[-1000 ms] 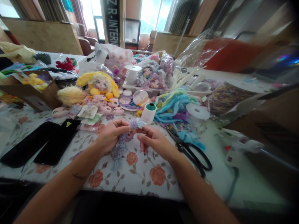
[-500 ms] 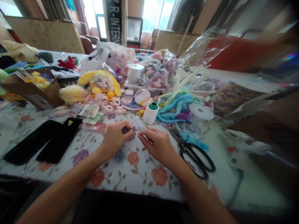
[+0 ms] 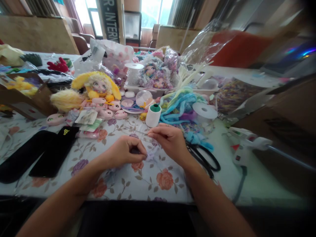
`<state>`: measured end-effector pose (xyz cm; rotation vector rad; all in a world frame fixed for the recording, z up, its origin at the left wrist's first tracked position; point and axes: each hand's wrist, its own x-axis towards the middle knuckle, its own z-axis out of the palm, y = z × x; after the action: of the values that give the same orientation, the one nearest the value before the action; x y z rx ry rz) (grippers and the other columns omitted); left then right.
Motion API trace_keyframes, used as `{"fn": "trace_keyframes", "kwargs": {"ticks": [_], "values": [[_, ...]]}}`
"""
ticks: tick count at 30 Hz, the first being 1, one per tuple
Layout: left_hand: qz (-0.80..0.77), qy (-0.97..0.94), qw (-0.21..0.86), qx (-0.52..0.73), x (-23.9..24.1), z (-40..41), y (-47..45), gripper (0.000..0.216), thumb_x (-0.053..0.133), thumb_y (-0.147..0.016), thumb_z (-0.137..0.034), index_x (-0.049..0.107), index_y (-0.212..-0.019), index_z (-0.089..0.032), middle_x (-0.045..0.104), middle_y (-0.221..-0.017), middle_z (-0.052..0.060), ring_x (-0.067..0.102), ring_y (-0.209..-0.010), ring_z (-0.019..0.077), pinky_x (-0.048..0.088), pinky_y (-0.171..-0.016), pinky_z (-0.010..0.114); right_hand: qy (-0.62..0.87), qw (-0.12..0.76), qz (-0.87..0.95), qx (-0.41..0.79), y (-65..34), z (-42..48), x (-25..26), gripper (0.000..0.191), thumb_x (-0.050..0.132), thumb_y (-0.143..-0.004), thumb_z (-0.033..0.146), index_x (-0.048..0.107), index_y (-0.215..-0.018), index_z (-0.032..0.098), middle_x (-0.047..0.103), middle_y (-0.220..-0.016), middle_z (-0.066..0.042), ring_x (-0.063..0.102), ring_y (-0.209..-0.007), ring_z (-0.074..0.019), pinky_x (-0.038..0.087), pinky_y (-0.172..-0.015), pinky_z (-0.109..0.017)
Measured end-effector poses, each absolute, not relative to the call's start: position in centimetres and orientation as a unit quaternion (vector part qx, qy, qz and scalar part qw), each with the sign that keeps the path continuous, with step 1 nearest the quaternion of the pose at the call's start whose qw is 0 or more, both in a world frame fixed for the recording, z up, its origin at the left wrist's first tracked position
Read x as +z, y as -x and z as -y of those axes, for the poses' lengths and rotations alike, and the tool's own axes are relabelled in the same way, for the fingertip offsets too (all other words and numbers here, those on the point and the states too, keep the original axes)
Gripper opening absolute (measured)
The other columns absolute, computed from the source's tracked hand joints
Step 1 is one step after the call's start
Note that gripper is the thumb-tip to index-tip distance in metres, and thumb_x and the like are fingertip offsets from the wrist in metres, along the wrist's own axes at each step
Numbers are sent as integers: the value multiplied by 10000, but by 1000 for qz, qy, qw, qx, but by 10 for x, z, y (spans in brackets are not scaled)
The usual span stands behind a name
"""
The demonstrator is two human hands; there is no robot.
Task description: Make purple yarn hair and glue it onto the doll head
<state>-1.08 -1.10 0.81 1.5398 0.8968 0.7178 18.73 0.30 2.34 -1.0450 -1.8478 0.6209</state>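
My left hand (image 3: 125,150) is closed, thumb and fingertips pinching some pale lilac fluffy yarn (image 3: 153,154) that trails out to the right. Above and to the right, my right hand (image 3: 170,140) is pinched on a thin, needle-like rod (image 3: 139,132) pointing left; blur hides its exact kind. A white cone of thread (image 3: 153,118) with a green top stands just beyond the fingers. Beside my right wrist lie black-handled scissors (image 3: 206,158), partly covered by the forearm. A bluish tuft (image 3: 111,174) shows under my left forearm.
Left of my arm lie a black phone (image 3: 53,153) and a black pouch (image 3: 23,156). Behind are doll faces (image 3: 106,113), a yellow-eared doll (image 3: 100,86), blue yarn (image 3: 175,105) and a white spool (image 3: 204,110). A glue gun (image 3: 247,141) lies right, near a cardboard box (image 3: 283,125).
The camera view has shifted, so the table things sit further left. My hands have moved apart: the left is lower, the right higher with the thin rod now showing. The lilac yarn now shows between them.
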Motion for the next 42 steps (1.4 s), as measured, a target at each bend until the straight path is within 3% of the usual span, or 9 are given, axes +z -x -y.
{"fn": "trace_keyframes", "kwargs": {"ticks": [7, 11, 14, 19, 22, 25, 32, 37, 42], "values": [[-333, -535, 665, 401, 14, 7, 16, 125, 834, -620, -194, 715, -647, -169, 723, -734, 50, 640, -623, 133, 513, -570, 235, 447, 426, 668, 415, -167, 1, 10, 171, 679, -797, 327, 711, -725, 176, 626, -640, 1, 510, -580, -129, 412, -560, -244], [-389, -485, 578, 528, 13, -4, 23, 116, 831, -632, -207, 729, -678, -178, 722, -724, 27, 635, -645, 118, 509, -607, 215, 470, 415, 653, 425, -152, 10, -2, 333, 642, -848, 370, 609, -580, 175, 467, -516, 37, 405, -500, -101, 358, -500, -232], [-452, -513, 459, 567, 14, -8, 24, 90, 807, -655, -219, 734, -695, -185, 725, -737, 24, 635, -662, 131, 508, -621, 229, 445, 403, 688, 409, -148, 16, -6, 293, 601, -899, 372, 684, -688, 187, 537, -559, 25, 459, -523, -114, 389, -520, -236], [-507, -622, 255, 539, 12, -4, 18, 41, 722, -727, -181, 738, -732, -218, 741, -810, 30, 667, -789, 181, 523, -781, 287, 402, 390, 815, 151, -154, 21, -14, 303, 473, -966, 222, 775, -948, 197, 615, -577, -19, 518, -528, -137, 409, -552, -259], [-467, -681, 231, 515, 5, -4, 17, 84, 697, -752, -179, 748, -741, -244, 740, -872, 41, 666, -862, 197, 512, -863, 304, 384, 366, 848, -16, -162, 19, -17, 379, 410, -948, 134, 776, -1022, 203, 566, -511, -16, 502, -516, -142, 384, -527, -256], [-438, -732, 244, 461, -3, -6, 17, 102, 675, -768, -178, 748, -749, -247, 734, -879, 58, 660, -867, 203, 512, -846, 308, 371, 367, 851, -56, -171, 13, -13, 395, 418, -921, 105, 765, -1073, 216, 637, -571, -28, 553, -557, -143, 407, -549, -253], [-358, -737, 429, 380, 13, 6, 15, 65, 702, -752, -165, 735, -716, -209, 740, -804, 56, 677, -737, 177, 530, -691, 277, 425, 461, 749, 216, -188, 1, 19, 175, 639, -871, 279, 798, -822, 222, 759, -772, -48, 644, -659, -169, 487, -640, -279], [-298, -630, 596, 400, 24, 11, 21, 83, 814, -644, -207, 733, -640, -189, 727, -758, 65, 666, -669, 175, 538, -605, 282, 468, 473, 606, 435, -178, -1, 18, 194, 747, -748, 384, 756, -748, 190, 535, -501, 39, 424, -466, -98, 345, -454, -232], [-372, -526, 521, 560, 23, 0, 27, 123, 837, -619, -240, 722, -638, -201, 715, -776, 40, 640, -673, 153, 528, -608, 267, 458, 397, 612, 508, -153, 10, 0, 208, 672, -815, 384, 735, -761, 193, 594, -586, 22, 464, -498, -101, 386, -465, -217]]}}
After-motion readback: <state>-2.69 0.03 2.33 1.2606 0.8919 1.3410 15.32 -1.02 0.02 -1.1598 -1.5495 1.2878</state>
